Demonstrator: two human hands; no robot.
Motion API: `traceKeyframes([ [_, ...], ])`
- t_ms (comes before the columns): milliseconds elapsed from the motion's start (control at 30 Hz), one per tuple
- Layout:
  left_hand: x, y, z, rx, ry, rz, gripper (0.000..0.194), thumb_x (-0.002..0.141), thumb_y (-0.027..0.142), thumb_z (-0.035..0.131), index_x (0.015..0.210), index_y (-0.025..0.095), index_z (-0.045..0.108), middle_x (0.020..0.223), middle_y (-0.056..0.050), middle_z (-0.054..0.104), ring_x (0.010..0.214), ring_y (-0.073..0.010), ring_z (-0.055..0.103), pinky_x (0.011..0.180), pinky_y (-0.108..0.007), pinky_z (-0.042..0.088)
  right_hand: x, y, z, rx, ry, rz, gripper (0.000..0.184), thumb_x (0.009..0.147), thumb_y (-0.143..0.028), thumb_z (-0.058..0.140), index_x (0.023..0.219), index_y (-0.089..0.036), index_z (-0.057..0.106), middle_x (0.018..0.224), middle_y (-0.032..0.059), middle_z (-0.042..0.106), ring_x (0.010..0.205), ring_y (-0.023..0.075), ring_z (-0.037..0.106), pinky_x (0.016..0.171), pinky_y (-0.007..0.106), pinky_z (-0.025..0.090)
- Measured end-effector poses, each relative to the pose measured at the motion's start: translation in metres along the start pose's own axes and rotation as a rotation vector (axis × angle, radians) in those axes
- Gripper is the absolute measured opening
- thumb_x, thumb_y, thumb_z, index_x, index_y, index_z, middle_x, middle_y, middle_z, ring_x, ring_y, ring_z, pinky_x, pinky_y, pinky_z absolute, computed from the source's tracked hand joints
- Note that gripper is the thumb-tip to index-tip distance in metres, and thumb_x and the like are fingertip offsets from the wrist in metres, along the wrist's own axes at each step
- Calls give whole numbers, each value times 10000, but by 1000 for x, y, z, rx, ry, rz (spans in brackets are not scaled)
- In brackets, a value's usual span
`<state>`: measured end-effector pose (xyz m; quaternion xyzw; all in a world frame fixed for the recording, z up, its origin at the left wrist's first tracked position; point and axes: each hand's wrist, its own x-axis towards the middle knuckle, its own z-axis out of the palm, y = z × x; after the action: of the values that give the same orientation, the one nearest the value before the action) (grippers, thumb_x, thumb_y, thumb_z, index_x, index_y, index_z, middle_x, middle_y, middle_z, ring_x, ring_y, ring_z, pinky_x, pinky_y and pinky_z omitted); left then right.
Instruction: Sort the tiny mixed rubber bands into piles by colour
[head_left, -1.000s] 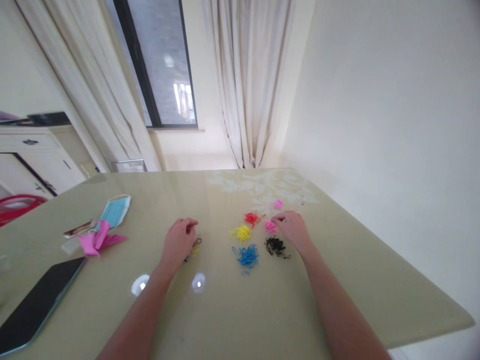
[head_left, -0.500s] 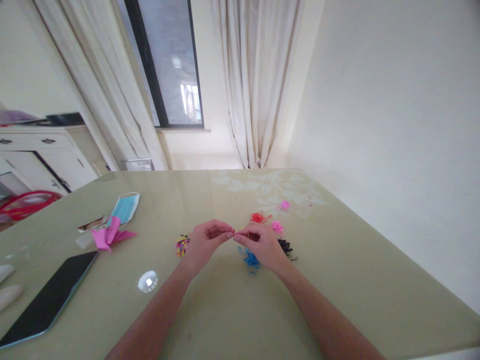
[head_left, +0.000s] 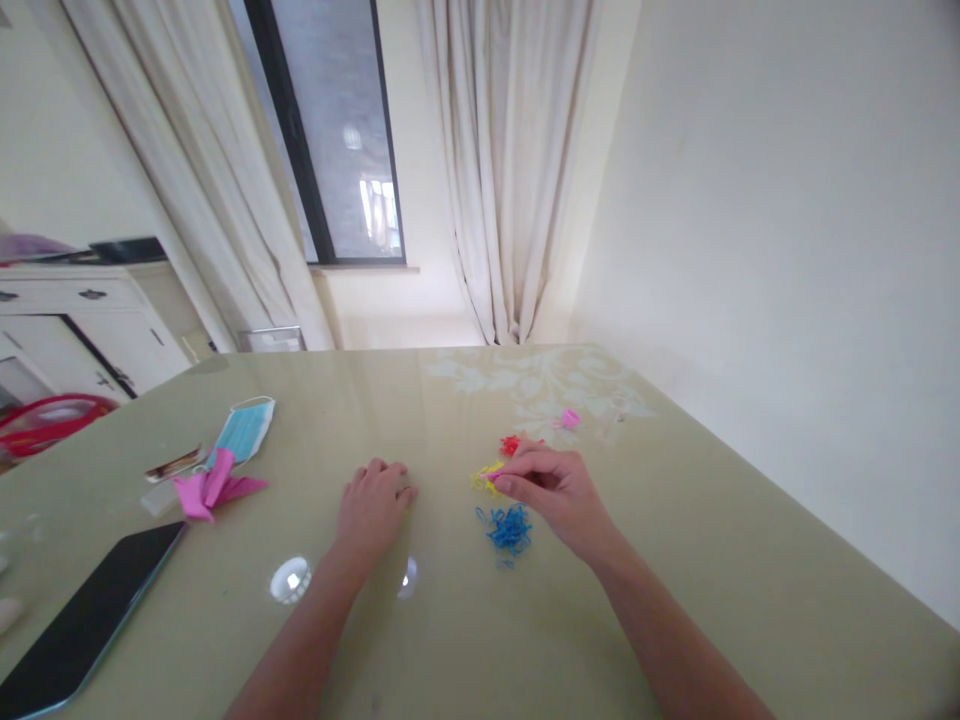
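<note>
My right hand (head_left: 559,492) is closed in a pinch over the piles at centre right. Between its thumb and forefinger is a small pink rubber band (head_left: 491,476). Right behind the fingertips lies a heap of yellow rubber bands (head_left: 480,481). Red rubber bands (head_left: 511,444) peek out above the hand, and blue rubber bands (head_left: 510,528) form a pile just below it. My left hand (head_left: 371,507) rests palm down on the table to the left, fingers bent and slightly apart; it covers the spot where a mixed-colour pile lay.
Further back lies a pink clump (head_left: 570,419). On the left of the table (head_left: 442,620) are a blue face mask (head_left: 244,432), a folded pink paper piece (head_left: 214,490) and a dark tablet-like slab (head_left: 94,610). A wall (head_left: 787,250) borders the right side.
My hands have moved apart from their shared pinch. The left went left and down onto the table; the right shifted right, uncovering the yellow pile and more of the blue one.
</note>
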<state>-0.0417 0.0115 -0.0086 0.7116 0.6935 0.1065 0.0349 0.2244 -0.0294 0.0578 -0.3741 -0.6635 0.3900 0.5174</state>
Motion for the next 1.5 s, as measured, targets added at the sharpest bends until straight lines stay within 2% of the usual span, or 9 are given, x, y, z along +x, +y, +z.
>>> traceKeyframes([
  [133, 7, -2, 4, -79, -51, 63, 208, 965, 210, 543, 1025, 181, 740, 1069, -102, 724, 1012, -249, 675, 925, -351, 476, 7, 7, -14, -119, 38, -17, 225, 891, -455, 764, 922, -257, 866, 759, 47, 690, 711, 184, 588, 642, 309, 450],
  [267, 11, -4, 5, -112, -48, 72, 188, 954, 207, 545, 907, 206, 728, 995, -78, 740, 961, -242, 685, 865, -336, 479, 16, 27, -47, -501, 129, -4, 255, 935, -398, 677, 899, -211, 847, 751, 58, 700, 659, 176, 569, 628, 303, 426],
  [400, 11, -5, 6, -132, -21, 79, 201, 946, 222, 548, 939, 222, 749, 999, -79, 772, 962, -258, 702, 852, -350, 491, 19, 51, -75, -822, 44, 124, 281, 930, -266, 617, 722, -197, 793, 723, 59, 720, 657, 183, 586, 648, 298, 398],
  [533, 12, -5, 7, -207, 15, 68, 234, 946, 241, 539, 983, 241, 771, 1010, -73, 803, 980, -273, 720, 870, -365, 503, 16, 67, -82, -966, -17, 269, 303, 915, -186, 580, 667, -188, 755, 667, 57, 713, 638, 180, 596, 617, 285, 345],
  [767, 16, 1, 5, -653, 124, 15, 196, 879, 314, 598, 917, 253, 780, 942, -64, 823, 888, -258, 752, 858, -378, 554, 17, 84, -85, -951, -45, 346, 274, 914, -249, 608, 699, -190, 768, 692, 67, 741, 639, 186, 621, 606, 291, 349],
  [933, 18, 5, 0, -921, 138, 2, 197, 781, 344, 691, 903, 219, 784, 923, -81, 827, 865, -240, 764, 858, -363, 579, 18, 88, -86, -975, 24, 348, 297, 907, -295, 623, 653, -178, 722, 684, 82, 720, 652, 205, 621, 601, 305, 341],
  [1167, 17, 7, -1, -932, 97, -18, 365, 779, 505, 698, 892, 174, 803, 734, -65, 777, 620, -192, 677, 545, -264, 475, 24, 79, -72, -907, 207, 178, 322, 896, -404, 606, 667, -182, 656, 651, 48, 663, 624, 190, 582, 611, 293, 356],
  [1367, 18, 7, -6, -981, 187, 11, 381, 709, 546, 762, 829, 187, 804, 865, -89, 805, 810, -239, 729, 774, -344, 560, 26, 77, -67, -809, 226, 134, 369, 884, -447, 564, 614, -200, 611, 602, 39, 626, 593, 189, 557, 602, 295, 356],
  [1500, 6, 27, -30, -1130, 121, -1, 400, 668, 546, 829, 839, 185, 817, 794, -77, 790, 734, -211, 695, 726, -330, 556, 27, 80, -67, -775, 249, 90, 372, 872, -459, 554, 608, -202, 598, 595, 39, 620, 585, 186, 545, 599, 296, 362],
])
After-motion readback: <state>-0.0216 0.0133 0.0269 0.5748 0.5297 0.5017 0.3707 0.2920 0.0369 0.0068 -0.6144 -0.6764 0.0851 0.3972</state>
